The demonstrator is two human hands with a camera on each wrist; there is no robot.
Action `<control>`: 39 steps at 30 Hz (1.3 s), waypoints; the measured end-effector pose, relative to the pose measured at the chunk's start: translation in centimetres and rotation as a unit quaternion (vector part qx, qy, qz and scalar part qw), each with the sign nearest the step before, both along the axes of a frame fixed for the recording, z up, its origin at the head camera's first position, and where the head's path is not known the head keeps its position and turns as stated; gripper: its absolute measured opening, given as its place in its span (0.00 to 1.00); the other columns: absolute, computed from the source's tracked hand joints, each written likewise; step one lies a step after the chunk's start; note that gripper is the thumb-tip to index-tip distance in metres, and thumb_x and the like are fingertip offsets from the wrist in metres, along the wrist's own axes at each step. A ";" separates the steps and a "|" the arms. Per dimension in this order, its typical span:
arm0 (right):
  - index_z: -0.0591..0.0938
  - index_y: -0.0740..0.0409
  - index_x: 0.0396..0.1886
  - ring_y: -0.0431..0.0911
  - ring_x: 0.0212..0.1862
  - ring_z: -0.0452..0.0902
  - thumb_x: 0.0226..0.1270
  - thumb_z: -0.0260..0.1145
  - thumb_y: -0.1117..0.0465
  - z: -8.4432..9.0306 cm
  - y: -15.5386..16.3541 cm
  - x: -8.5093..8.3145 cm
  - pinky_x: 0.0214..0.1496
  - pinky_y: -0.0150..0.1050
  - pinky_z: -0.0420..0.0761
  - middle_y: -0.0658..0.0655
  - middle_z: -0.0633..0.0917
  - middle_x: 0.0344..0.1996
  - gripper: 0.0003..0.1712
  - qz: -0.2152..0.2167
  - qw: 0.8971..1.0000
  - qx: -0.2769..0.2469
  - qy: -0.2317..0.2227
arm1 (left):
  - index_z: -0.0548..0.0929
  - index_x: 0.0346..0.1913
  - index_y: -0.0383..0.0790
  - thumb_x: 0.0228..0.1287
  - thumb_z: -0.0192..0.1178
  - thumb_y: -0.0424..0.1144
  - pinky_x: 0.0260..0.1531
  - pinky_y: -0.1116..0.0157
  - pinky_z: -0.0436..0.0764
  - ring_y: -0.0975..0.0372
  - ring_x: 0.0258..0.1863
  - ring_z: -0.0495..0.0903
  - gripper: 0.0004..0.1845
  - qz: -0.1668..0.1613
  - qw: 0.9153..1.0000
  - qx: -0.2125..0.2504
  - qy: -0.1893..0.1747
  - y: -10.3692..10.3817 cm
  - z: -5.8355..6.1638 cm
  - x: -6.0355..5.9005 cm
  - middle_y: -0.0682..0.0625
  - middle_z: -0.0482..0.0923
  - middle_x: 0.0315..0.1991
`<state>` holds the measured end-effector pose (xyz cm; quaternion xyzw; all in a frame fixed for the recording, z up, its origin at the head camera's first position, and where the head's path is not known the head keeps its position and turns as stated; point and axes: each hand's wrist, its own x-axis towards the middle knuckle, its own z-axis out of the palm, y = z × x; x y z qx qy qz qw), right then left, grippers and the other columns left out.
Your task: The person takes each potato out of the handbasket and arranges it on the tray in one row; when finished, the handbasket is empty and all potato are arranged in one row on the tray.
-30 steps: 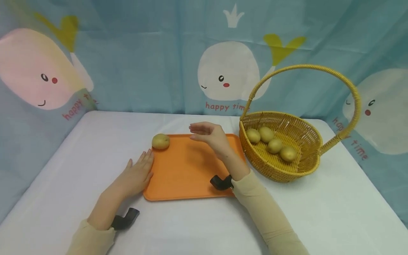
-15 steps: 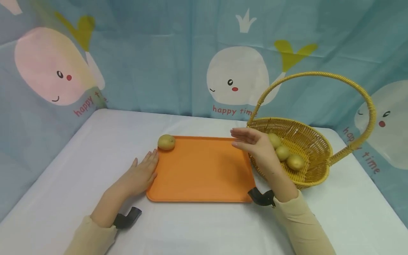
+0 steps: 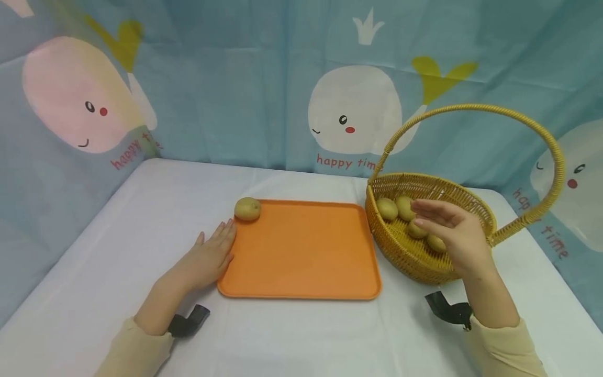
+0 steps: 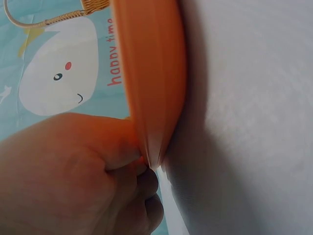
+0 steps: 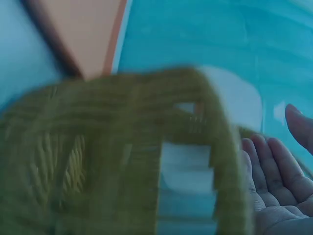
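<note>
An orange tray [image 3: 306, 251] lies on the white table, with one potato [image 3: 247, 209] at its far left corner. My left hand [image 3: 207, 257] rests against the tray's left edge, fingers extended; in the left wrist view that hand [image 4: 93, 171] touches the tray's rim [image 4: 156, 58]. Over the near right part of a yellow wicker basket [image 3: 400, 262] is my right hand [image 3: 459, 238], holding nothing, its fingers extended and thumb apart. Several potatoes [image 3: 387, 209] lie inside the basket, some partly hidden by this hand. The right wrist view shows the hand [image 5: 279, 181] beside the blurred basket [image 5: 107, 107].
The basket's tall arched handle [image 3: 490, 107] rises behind the right hand and comes down on the right side. A blue curtain [image 3: 226, 104] with cartoon prints hangs behind the table [image 3: 306, 335]. Black wrist mounts [image 3: 449, 310] sit under both wrists.
My right hand has moved from above the tray rightward to over the basket, empty throughout. The left hand stays at the tray's edge. The head view has shifted slightly.
</note>
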<state>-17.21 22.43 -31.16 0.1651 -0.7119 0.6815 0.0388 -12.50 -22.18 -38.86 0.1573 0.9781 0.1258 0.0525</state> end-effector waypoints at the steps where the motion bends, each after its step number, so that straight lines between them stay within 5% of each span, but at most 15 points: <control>1: 0.80 0.70 0.51 0.40 0.48 0.81 0.58 0.64 0.78 -0.1 0.6 0.0 0.48 0.27 0.77 0.50 0.86 0.44 0.19 -0.005 1.000 -0.002 -0.001 | 0.54 0.69 0.23 0.70 0.49 0.38 0.61 0.34 0.47 0.41 0.70 0.48 0.32 0.000 1.000 0.002 -0.002 0.1 0.0 -0.1 0.32 0.48 0.71; 10: 0.81 0.63 0.51 0.37 0.47 0.80 0.62 0.62 0.74 -1.1 5.2 -1.3 0.50 0.23 0.74 0.48 0.86 0.43 0.17 -0.041 0.997 -0.030 -0.054 | 0.53 0.69 0.22 0.69 0.49 0.39 0.59 0.33 0.46 0.40 0.70 0.47 0.33 -0.008 1.000 0.014 -0.009 -0.4 -0.7 -0.7 0.30 0.48 0.71; 17: 0.76 0.68 0.57 0.36 0.48 0.79 0.61 0.67 0.66 -1.8 6.0 -2.3 0.48 0.21 0.73 0.47 0.85 0.43 0.24 -0.084 0.990 0.067 -0.088 | 0.51 0.70 0.21 0.69 0.49 0.38 0.59 0.32 0.44 0.39 0.70 0.45 0.34 -0.010 0.999 0.028 -0.020 -1.0 -1.3 -0.9 0.29 0.46 0.71; 24: 0.73 0.67 0.60 0.34 0.50 0.75 0.64 0.66 0.57 -1.6 6.5 -2.9 0.52 0.24 0.71 0.51 0.81 0.51 0.28 -0.128 0.957 0.239 -0.104 | 0.47 0.70 0.22 0.70 0.47 0.39 0.59 0.32 0.41 0.39 0.71 0.41 0.35 -0.021 0.999 0.037 -0.031 -0.7 -2.1 -1.9 0.29 0.43 0.71; 29: 0.72 0.69 0.62 0.47 0.55 0.74 0.64 0.66 0.59 -1.1 6.6 -3.9 0.49 0.25 0.72 0.67 0.75 0.58 0.30 -0.076 0.933 0.326 -0.131 | 0.46 0.71 0.23 0.71 0.47 0.40 0.59 0.32 0.39 0.40 0.71 0.40 0.36 -0.021 0.998 0.043 -0.038 -0.9 -2.0 -1.8 0.30 0.42 0.72; 33: 0.70 0.70 0.63 0.58 0.60 0.70 0.61 0.68 0.61 -0.8 6.8 -4.2 0.56 0.37 0.71 0.69 0.74 0.59 0.32 -0.022 0.918 0.366 -0.149 | 0.46 0.71 0.23 0.71 0.47 0.40 0.59 0.32 0.39 0.39 0.71 0.39 0.36 -0.022 0.998 0.042 -0.041 -0.9 -2.0 -1.9 0.30 0.41 0.72; 39: 0.72 0.72 0.60 0.60 0.58 0.69 0.53 0.71 0.64 -0.7 6.7 -4.4 0.55 0.52 0.71 0.70 0.75 0.57 0.35 0.008 0.898 0.416 -0.144 | 0.46 0.71 0.23 0.70 0.48 0.40 0.59 0.32 0.39 0.40 0.71 0.40 0.36 -0.023 0.998 0.043 -0.039 -0.9 -2.0 -1.9 0.30 0.43 0.71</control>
